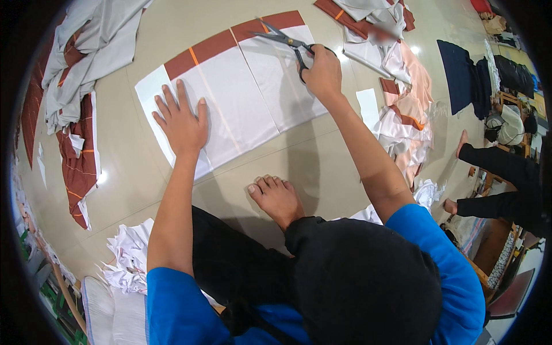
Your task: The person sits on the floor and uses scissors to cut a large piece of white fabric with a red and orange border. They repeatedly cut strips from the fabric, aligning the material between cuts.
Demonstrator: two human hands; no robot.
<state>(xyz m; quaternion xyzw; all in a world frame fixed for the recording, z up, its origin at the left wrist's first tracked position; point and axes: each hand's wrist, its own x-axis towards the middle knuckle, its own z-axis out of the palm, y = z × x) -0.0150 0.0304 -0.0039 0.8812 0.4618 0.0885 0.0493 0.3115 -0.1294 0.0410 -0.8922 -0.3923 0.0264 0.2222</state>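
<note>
A white fabric panel (230, 98) with a brown band along its far edge and thin orange stripes lies flat on the floor. My left hand (183, 122) rests on its left part, fingers spread and pressed down, close to a paler white strip (150, 92) along the left side. In my right hand (323, 72) is a pair of scissors (293, 43) with dark handles, held over the panel's far right part. The blades are parted and point left across the brown band. A dark seam or cut line runs down the panel between its two sections.
Piles of white, grey and brown fabric (109, 40) lie at the left. More white, brown and peach cloth (411, 109) is heaped at the right, near a small white piece (367, 106). White scraps (127, 253) sit beside my legs. Another person's dark-clothed legs (497, 167) stretch in from the right.
</note>
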